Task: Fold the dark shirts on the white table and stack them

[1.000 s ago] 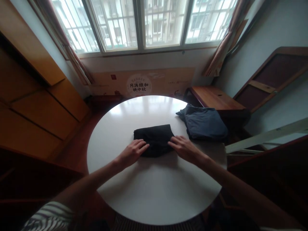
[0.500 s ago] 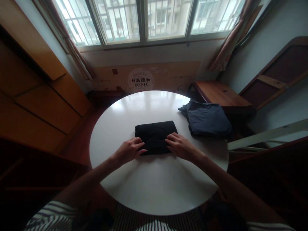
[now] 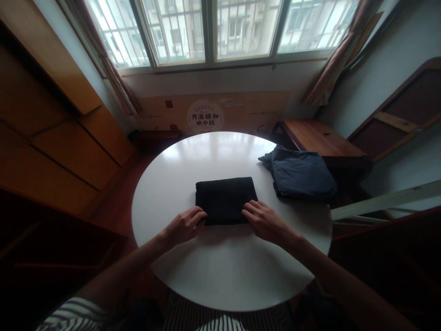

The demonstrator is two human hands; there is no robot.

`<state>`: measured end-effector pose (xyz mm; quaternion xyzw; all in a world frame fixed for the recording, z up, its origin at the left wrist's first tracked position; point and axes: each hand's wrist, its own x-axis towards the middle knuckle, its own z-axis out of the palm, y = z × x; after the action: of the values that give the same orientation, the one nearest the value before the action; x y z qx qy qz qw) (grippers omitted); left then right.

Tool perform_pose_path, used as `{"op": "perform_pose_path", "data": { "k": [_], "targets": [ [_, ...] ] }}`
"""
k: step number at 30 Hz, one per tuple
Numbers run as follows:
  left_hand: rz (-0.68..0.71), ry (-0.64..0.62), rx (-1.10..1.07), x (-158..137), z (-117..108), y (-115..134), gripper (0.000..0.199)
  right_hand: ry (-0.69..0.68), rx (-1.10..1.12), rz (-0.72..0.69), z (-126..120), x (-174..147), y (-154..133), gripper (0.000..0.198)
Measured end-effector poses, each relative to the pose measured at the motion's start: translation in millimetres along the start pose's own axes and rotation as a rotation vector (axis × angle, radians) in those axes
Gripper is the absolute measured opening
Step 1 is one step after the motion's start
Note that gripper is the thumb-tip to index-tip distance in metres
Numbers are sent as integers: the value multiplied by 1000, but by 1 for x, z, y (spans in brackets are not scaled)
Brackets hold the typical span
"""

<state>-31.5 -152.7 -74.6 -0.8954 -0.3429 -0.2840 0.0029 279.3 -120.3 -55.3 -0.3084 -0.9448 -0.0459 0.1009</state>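
Observation:
A black garment [image 3: 225, 198], folded into a flat rectangle, lies in the middle of the white round table [image 3: 230, 271]. My left hand [image 3: 186, 224] is closed at its near left corner, thumb and fingertips pinching the edge. At the near right corner, my right hand [image 3: 264, 219] has its fingers bent over the cloth, with the thumb hidden beneath. The garment's kind cannot be made out in its folded form. To the right, a dark blue-grey piece of clothing [image 3: 301, 174] rests near the table's edge, loosely folded, apart from both hands.
A wooden bench-like table [image 3: 320, 135] stands behind the round table on the right. Orange-brown cabinets [image 3: 72, 156] line the left side. Ahead are a wall poster [image 3: 241, 110] and barred windows [image 3: 241, 27]. A pale rail [image 3: 386, 202] runs along the right.
My hands have drawn in slightly toward the near corners, and the left fingers have closed from a looser spread. The black garment stays flat; the whole view has shifted a little.

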Motion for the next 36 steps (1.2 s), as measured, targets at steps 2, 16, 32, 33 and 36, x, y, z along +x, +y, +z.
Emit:
{"op": "perform_pose_path", "data": {
  "k": [2, 16, 32, 33, 36],
  "targets": [
    [14, -10, -107, -1, -3, -10, 16, -4, 30, 12, -4, 7, -7, 11],
    [-220, -4, -15, 23, 22, -126, 28, -73, 11, -189, 8, 109, -73, 17],
    [-167, 101, -70, 21, 24, -126, 31, 176, 32, -289, 31, 95, -71, 18],
    [-139, 104, -24, 20, 23, -124, 31, 198, 32, -277, 34, 96, -73, 18],
    [-57, 67, 44, 17, 21, -121, 36, 246, 38, -275, 40, 98, -74, 21]
  ]
}}
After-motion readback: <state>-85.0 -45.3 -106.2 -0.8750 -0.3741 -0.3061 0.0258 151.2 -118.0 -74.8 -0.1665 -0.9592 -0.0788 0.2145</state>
